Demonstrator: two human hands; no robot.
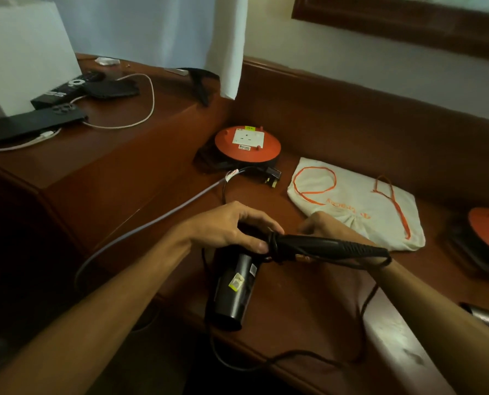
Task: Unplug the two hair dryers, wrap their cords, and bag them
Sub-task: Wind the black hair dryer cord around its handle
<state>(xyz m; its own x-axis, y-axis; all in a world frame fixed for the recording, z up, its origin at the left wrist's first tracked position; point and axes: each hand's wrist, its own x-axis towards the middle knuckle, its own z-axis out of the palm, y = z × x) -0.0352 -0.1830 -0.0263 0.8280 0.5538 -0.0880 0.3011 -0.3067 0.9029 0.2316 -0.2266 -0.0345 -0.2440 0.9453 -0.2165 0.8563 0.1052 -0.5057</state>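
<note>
The hair dryer is showing a glossy black body with a small yellow-green and white sticker on its barrel, and its cord is trailing off in matching black. The cloth bag is lying off-white with bright orange drawstrings and faint orange lettering, while the extension reel is showing an orange top with a white socket plate and a tiny yellow tag. The desk is glowing a deep reddish brown, a pale lilac-grey cable crossing it.
</note>
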